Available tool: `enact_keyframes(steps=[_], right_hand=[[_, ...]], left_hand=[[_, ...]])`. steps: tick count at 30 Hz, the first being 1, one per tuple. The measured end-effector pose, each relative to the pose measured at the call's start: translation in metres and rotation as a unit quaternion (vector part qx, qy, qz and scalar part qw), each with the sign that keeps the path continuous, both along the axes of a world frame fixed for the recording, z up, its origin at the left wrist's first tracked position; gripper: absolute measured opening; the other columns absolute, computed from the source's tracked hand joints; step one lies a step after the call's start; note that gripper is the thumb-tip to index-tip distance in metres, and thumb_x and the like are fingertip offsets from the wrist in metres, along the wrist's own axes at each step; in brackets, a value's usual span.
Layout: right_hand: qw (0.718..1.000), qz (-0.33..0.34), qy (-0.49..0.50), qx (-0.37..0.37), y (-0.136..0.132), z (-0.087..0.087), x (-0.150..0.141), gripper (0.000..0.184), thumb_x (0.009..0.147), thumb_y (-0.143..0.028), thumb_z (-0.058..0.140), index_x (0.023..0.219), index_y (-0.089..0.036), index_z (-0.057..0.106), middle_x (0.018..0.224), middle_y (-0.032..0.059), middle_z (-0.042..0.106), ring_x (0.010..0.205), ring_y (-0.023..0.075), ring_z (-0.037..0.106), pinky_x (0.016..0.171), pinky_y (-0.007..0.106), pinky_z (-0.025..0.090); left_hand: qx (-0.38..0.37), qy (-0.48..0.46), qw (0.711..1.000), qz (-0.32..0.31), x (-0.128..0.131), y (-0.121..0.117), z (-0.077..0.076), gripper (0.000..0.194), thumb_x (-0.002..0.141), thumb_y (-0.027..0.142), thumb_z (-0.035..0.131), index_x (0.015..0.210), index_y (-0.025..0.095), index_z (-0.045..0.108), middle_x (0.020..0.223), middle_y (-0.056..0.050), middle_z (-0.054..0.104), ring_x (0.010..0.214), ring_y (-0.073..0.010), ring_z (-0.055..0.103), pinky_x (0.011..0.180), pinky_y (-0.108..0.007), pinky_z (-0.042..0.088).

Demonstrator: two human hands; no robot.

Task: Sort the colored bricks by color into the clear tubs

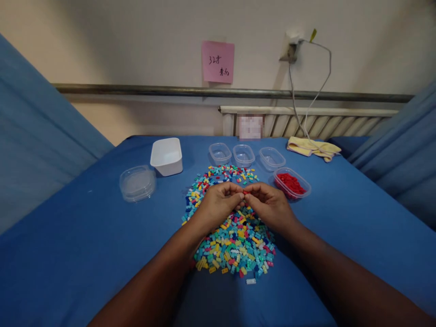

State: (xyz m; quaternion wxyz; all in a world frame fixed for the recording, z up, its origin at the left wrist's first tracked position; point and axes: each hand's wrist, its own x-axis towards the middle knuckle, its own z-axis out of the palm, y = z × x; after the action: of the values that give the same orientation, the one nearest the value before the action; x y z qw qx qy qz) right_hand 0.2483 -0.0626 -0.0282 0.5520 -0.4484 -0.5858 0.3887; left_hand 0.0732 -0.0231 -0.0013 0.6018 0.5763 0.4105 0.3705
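Observation:
Above a heap of small coloured toy bricks (235, 245), my left hand (221, 202) and my right hand (267, 204) meet at the fingertips. Between them shows a small red toy brick (245, 192), pinched by thumb and fingers from both sides. Whether it is a single brick or two joined ones I cannot tell. Just beyond my right hand stands a clear plastic tub (308, 188) with red bricks (290, 182) in it. Part of the heap is hidden under my hands.
Three clear tubs (220, 154) stand in a row behind the heap. To the left are a white bin (166, 156) and stacked clear lids (137, 183). A yellow cloth (312, 148) lies at the back right of the blue-covered table (102, 254). Blue curtains (41, 118) hang at both sides.

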Motion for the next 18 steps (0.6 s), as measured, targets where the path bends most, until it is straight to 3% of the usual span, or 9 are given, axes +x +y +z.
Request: enact_keyframes(steps=[3,5,7,9,11,13,15,18], right_hand=[[0.99,-0.041,-0.115,0.069,-0.001,0.014,0.012,0.013,0.097,-0.028,0.068,0.103,-0.022,0.078,0.095,0.0047,0.082,0.082,0.0206,0.077,0.076,0.033,0.06],[0.963,-0.078,-0.223,0.126,-0.005,0.029,0.033,0.014,0.096,-0.026,0.067,0.102,-0.023,0.078,0.096,0.0048,0.081,0.084,0.0205,0.076,0.079,0.033,0.058],[0.929,-0.087,-0.333,0.138,-0.01,0.044,0.067,0.017,0.096,-0.027,0.065,0.105,-0.023,0.079,0.098,0.0056,0.082,0.086,0.0217,0.075,0.081,0.034,0.057],[0.89,-0.129,-0.429,0.089,-0.014,0.054,0.105,0.021,0.095,-0.028,0.065,0.108,-0.025,0.081,0.099,0.0059,0.083,0.084,0.0232,0.076,0.075,0.034,0.055],[0.823,-0.213,-0.526,0.009,-0.017,0.056,0.138,0.019,0.092,-0.03,0.066,0.1,-0.026,0.082,0.088,0.0059,0.083,0.075,0.0254,0.074,0.065,0.034,0.049],[0.773,-0.232,-0.589,-0.046,-0.016,0.053,0.156,0.022,0.095,-0.031,0.063,0.103,-0.028,0.084,0.091,0.0059,0.084,0.076,0.0271,0.075,0.063,0.034,0.046],[0.755,-0.217,-0.614,-0.077,-0.014,0.048,0.162,0.027,0.097,-0.032,0.061,0.109,-0.031,0.084,0.098,0.0051,0.085,0.082,0.0281,0.076,0.064,0.035,0.045],[0.759,-0.211,-0.612,-0.075,-0.011,0.045,0.158,0.032,0.098,-0.033,0.06,0.119,-0.032,0.084,0.11,0.0056,0.086,0.09,0.0298,0.078,0.066,0.036,0.049]], left_hand=[[-0.015,0.002,1.0,-0.016,0.001,-0.003,0.005,0.025,0.083,0.032,0.081,0.101,0.017,0.076,0.08,-0.004,0.076,0.07,-0.0143,0.07,0.065,-0.025,0.052],[-0.005,0.009,1.0,-0.01,0.001,-0.005,0.008,0.028,0.084,0.035,0.081,0.106,0.018,0.077,0.087,-0.006,0.079,0.076,-0.0164,0.073,0.068,-0.027,0.054],[0.016,0.018,1.0,0.01,-0.001,-0.003,0.01,0.027,0.085,0.037,0.08,0.105,0.019,0.078,0.093,-0.006,0.08,0.081,-0.0179,0.075,0.071,-0.028,0.056],[0.05,0.033,0.997,0.04,-0.005,0.001,0.013,0.023,0.086,0.037,0.079,0.101,0.019,0.079,0.092,-0.006,0.08,0.082,-0.0176,0.075,0.074,-0.029,0.056],[0.085,0.057,0.992,0.077,-0.01,0.008,0.015,0.023,0.086,0.038,0.078,0.099,0.019,0.081,0.089,-0.005,0.08,0.079,-0.0168,0.073,0.073,-0.028,0.055],[0.112,0.073,0.983,0.123,-0.017,0.014,0.018,0.025,0.087,0.041,0.078,0.099,0.019,0.082,0.087,-0.004,0.08,0.078,-0.0172,0.072,0.072,-0.028,0.054],[0.134,0.078,0.975,0.161,-0.024,0.02,0.021,0.028,0.086,0.043,0.078,0.1,0.019,0.082,0.09,-0.005,0.081,0.082,-0.0185,0.072,0.074,-0.028,0.054],[0.159,0.095,0.961,0.205,-0.036,0.029,0.024,0.031,0.085,0.044,0.078,0.102,0.019,0.083,0.092,-0.005,0.082,0.084,-0.0198,0.073,0.077,-0.029,0.055]])
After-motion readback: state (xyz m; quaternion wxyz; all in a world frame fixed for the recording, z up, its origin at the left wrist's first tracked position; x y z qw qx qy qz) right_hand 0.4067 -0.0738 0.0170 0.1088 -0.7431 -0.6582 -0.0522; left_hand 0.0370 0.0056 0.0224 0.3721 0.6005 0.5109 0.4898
